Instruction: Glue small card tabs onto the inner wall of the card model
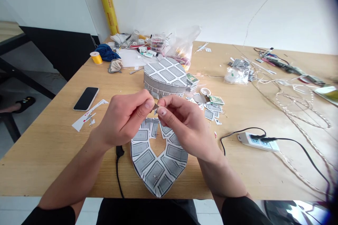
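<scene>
Because the left fingers [148,104] and right fingers [163,111] pinch a tiny grey piece [156,106], its full shape is hidden.

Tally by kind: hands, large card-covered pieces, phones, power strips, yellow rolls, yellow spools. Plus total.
Bare hands: 2
Large grey-and-white card-covered pieces: 2
Black-screened smartphone: 1
White plastic power strip: 1
Tall yellow cylindrical roll: 1
Small yellow spool: 1
Total: 8

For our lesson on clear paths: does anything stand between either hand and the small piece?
Nothing visible does: the left hand and right hand both pinch the small piece at their fingertips. The card-covered frame lies below, not between.
</scene>
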`<state>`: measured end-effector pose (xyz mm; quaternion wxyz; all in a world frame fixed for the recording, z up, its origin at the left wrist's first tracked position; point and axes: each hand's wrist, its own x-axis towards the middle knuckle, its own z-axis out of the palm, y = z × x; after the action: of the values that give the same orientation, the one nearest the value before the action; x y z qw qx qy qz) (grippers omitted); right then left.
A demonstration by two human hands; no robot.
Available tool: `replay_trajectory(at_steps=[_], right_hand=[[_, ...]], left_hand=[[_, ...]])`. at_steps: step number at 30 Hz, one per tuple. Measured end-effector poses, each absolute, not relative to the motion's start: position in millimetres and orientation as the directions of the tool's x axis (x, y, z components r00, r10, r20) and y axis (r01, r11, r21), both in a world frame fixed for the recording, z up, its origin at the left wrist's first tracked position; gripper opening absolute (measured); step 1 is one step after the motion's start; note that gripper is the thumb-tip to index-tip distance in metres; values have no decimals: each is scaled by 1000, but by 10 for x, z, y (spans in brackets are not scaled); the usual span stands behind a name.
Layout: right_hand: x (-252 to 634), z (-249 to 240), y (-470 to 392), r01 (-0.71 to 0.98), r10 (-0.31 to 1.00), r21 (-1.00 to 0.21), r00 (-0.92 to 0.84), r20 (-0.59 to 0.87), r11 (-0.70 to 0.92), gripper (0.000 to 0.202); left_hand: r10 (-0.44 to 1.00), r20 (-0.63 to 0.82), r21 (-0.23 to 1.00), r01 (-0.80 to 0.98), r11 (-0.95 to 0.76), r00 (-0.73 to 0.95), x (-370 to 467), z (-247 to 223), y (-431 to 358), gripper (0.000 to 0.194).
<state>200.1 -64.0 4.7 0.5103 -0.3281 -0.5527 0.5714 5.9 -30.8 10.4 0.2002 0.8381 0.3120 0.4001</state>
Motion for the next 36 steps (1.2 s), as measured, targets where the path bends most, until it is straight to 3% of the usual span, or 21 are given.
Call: replay_trajectory(at_steps=[19,36], right_hand=[[2026,51,-629,-158,949,-977,-261,179,141,24],[1995,56,-673,-235,958,-966,-237,164,107,23]], left_hand=[[650,566,525,385,-759,508,70,116,-317,37],[549,606,408,368,-836,575,4,152,-297,28]])
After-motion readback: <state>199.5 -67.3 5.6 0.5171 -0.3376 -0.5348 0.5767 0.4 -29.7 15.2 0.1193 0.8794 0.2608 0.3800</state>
